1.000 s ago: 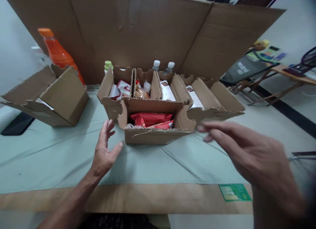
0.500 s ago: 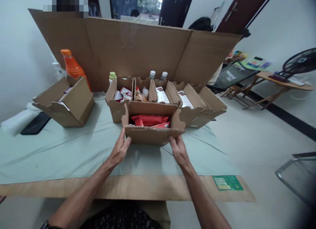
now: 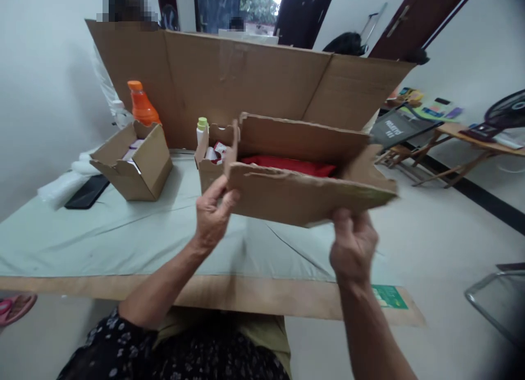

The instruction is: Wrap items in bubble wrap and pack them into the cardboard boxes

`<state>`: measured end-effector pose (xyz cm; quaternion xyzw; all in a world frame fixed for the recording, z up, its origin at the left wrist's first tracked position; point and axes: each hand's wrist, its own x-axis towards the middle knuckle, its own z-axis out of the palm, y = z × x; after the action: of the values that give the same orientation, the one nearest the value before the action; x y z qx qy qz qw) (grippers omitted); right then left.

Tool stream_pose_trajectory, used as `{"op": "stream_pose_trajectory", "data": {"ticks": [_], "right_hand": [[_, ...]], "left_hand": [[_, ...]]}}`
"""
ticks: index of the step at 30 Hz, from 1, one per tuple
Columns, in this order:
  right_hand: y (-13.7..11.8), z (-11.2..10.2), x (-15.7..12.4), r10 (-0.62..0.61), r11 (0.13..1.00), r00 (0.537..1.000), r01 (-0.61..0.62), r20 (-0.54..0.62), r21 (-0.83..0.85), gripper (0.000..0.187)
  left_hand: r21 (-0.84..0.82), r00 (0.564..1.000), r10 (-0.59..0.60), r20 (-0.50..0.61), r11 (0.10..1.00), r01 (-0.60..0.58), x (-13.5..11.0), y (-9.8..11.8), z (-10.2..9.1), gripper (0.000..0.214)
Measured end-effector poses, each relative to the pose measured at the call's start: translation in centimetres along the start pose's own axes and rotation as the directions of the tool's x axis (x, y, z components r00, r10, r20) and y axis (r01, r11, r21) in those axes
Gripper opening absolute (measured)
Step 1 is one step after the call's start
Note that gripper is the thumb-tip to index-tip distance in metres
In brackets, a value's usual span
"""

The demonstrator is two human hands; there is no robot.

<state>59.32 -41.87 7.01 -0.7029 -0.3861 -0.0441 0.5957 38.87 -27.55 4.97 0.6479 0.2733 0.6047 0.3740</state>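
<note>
Raised above the table, a cardboard box (image 3: 287, 197) with red packets (image 3: 295, 164) inside is gripped at both ends. My left hand (image 3: 214, 211) closes on its left end, thumb in front. Round the lower right part of the front wall, my right hand (image 3: 355, 240) has its thumb in front, the other fingers largely hidden. The box tilts slightly down to the right. Behind it, another cardboard box (image 3: 207, 172) with a red-and-white packet (image 3: 220, 147) shows only in part; the boxes to its right are covered from view.
At the left stands a cardboard box (image 3: 153, 175), with an orange bottle (image 3: 143, 105) behind it and a black phone-like slab (image 3: 87, 192) beside it. A white bottle with a green cap (image 3: 202, 129) stands before the tall cardboard screen (image 3: 262, 79). A pale cloth (image 3: 143, 243) covers the table.
Both hands have lifted the box with red packets off the table, up and to the right, closer to me. It now hides most of the row of boxes behind.
</note>
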Motion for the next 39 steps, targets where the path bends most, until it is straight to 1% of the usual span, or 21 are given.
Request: {"op": "stream_pose_trajectory", "data": {"ticks": [1, 3, 4, 6, 8, 10, 11, 13, 15, 16, 18, 19, 21, 24, 27, 29, 30, 32, 34, 36, 39], "right_hand": [[0.0, -0.9, -0.7, 0.005, 0.999, 0.999, -0.007, -0.039, -0.04, 0.046], [-0.3, -1.4, -2.8, 0.031, 0.996, 0.999, -0.03, 0.013, -0.08, 0.045], [-0.7, -0.9, -3.7, 0.036, 0.997, 0.996, -0.031, 0.082, -0.067, 0.044], [-1.5, 1.0, -4.2, 0.026, 1.0, 0.974, -0.028, 0.224, 0.006, 0.041], [-2.3, 3.1, -2.8, -0.024, 0.996, 0.958, -0.003, 0.287, 0.094, 0.039], [-2.4, 4.0, -0.4, -0.082, 0.989, 0.964, 0.047, 0.255, 0.139, 0.039], [-2.2, 3.8, 0.5, -0.096, 0.989, 0.971, 0.069, 0.217, 0.13, 0.039], [-1.4, 2.2, 1.2, -0.068, 0.997, 0.989, 0.062, 0.134, 0.045, 0.04], [-0.3, 0.2, 0.0, -0.003, 0.998, 0.996, 0.008, 0.088, -0.054, 0.039], [0.2, -0.4, -1.1, 0.022, 0.997, 0.996, -0.015, 0.092, -0.08, 0.038], [1.0, -0.5, -3.4, 0.055, 0.996, 0.983, -0.042, 0.173, -0.076, 0.037], [1.3, 0.3, -4.3, 0.06, 0.998, 0.97, -0.051, 0.237, -0.047, 0.036], [1.6, 3.1, -5.5, 0.05, 0.996, 0.922, -0.072, 0.384, 0.043, 0.038], [1.7, 9.3, -5.6, -0.05, 0.973, 0.826, -0.088, 0.561, 0.215, 0.047], [1.5, 15.5, -5.0, -0.172, 0.935, 0.718, -0.096, 0.674, 0.34, 0.057], [1.3, 18.9, -4.6, -0.23, 0.924, 0.651, -0.087, 0.723, 0.372, 0.062], [1.2, 20.4, -4.5, -0.252, 0.923, 0.634, -0.071, 0.732, 0.379, 0.064], [1.0, 22.9, -4.3, -0.264, 0.929, 0.651, -0.028, 0.712, 0.37, 0.065], [0.8, 24.9, -4.3, -0.251, 0.94, 0.708, 0.017, 0.66, 0.34, 0.063], [0.7, 26.6, -4.6, -0.249, 0.948, 0.752, 0.061, 0.61, 0.312, 0.061], [0.4, 28.6, -5.2, -0.276, 0.944, 0.779, 0.108, 0.564, 0.313, 0.064]], "left_hand": [[0.017, 0.999, -0.008, 0.032, 1.0, 0.007, -0.6, 0.5, 0.0, 0.036], [0.12, 0.998, -0.049, 0.028, 0.992, 0.045, -2.8, 1.6, -1.6, 0.032], [0.172, 0.997, -0.079, -0.003, 0.982, 0.078, -3.8, 2.0, -3.0, 0.03], [0.249, 0.983, -0.111, -0.146, 0.958, 0.145, -4.7, 2.6, -5.6, 0.027], [0.264, 0.968, -0.082, -0.237, 0.953, 0.146, -3.7, 2.6, -6.7, 0.026], [0.185, 0.969, -0.021, -0.246, 0.98, 0.068, -1.3, 2.0, -5.6, 0.028], [0.118, 0.975, -0.001, -0.222, 0.993, 0.028, -0.3, 1.6, -4.4, 0.03], [0.017, 0.993, -0.013, -0.119, 1.0, 0.015, 0.8, 0.8, -2.0, 0.034], [0.005, 0.998, -0.067, -0.024, 0.998, 0.067, -0.1, 0.2, -0.7, 0.036], [0.025, 0.995, -0.102, -0.007, 0.994, 0.102, -1.3, 0.0, -0.7, 0.036], [0.088, 0.982, -0.182, -0.044, 0.979, 0.185, -4.3, -0.3, -2.3, 0.033], [0.12, 0.972, -0.219, -0.09, 0.966, 0.229, -5.8, -0.4, -3.6, 0.032], [0.17, 0.939, -0.28, -0.198, 0.934, 0.314, -8.3, -0.6, -6.8, 0.031], [0.232, 0.874, -0.293, -0.387, 0.887, 0.4, -10.5, -1.0, -10.8, 0.036], [0.32, 0.817, -0.261, -0.515, 0.825, 0.466, -12.1, -1.8, -12.8, 0.042], [0.355, 0.812, -0.25, -0.528, 0.804, 0.478, -13.6, -2.4, -13.4, 0.048], [0.369, 0.818, -0.243, -0.521, 0.8, 0.472, -14.4, -2.8, -13.5, 0.052], [0.417, 0.834, -0.212, -0.51, 0.787, 0.455, -15.9, -3.7, -13.9, 0.056], [0.47, 0.844, -0.188, -0.503, 0.76, 0.449, -16.6, -4.6, -14.3, 0.058], [0.497, 0.841, -0.169, -0.513, 0.74, 0.452, -16.3, -5.7, -14.7, 0.062], [0.5, 0.838, -0.159, -0.522, 0.738, 0.452, -15.1, -7.3, -15.0, 0.069]]}}
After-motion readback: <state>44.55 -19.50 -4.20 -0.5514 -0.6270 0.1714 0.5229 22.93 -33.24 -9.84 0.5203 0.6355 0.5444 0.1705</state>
